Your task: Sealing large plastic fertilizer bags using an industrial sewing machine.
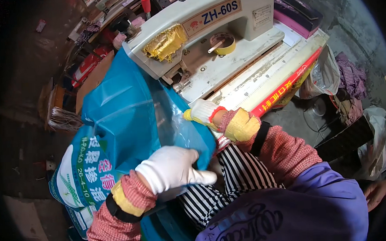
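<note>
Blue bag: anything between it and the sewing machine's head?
Nothing visible. The blue bag already lies against the sewing machine, with the left hand and right hand on its clear liner.

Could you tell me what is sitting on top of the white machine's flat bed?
A roll of yellow tape lies on the white machine bed, a short white stick poking from its core. A frayed yellow wad clings to the machine head. The bed under the tape is hidden.
</note>
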`<state>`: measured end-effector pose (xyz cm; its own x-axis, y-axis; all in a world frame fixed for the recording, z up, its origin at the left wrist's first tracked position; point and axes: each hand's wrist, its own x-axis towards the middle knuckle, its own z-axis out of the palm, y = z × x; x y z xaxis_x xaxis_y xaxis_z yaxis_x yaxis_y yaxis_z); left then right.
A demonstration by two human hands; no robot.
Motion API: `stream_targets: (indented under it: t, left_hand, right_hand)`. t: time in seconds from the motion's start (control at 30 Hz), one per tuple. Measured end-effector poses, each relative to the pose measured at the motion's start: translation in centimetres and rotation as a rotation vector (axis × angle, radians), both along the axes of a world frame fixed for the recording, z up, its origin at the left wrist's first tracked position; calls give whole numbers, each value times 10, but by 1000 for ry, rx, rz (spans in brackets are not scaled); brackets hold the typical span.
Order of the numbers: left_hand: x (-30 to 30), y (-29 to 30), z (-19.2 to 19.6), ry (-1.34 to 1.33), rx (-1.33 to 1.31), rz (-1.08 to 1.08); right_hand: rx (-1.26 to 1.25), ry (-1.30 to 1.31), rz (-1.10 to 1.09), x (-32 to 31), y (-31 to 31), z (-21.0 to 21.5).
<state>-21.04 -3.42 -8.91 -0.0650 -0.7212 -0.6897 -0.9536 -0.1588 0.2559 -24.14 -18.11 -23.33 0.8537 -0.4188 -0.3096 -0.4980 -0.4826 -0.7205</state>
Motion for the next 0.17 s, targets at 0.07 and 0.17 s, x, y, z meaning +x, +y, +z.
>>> stream_targets:
  t: [0.07,0.17]
  left_hand:
    - [13,-5,-21,-171,-113,35]
    - [24,-27,-23,-337,-54,93]
  right_hand:
    - [95,21,-3,-5,5,23]
    - [29,4,154,10,9,20]
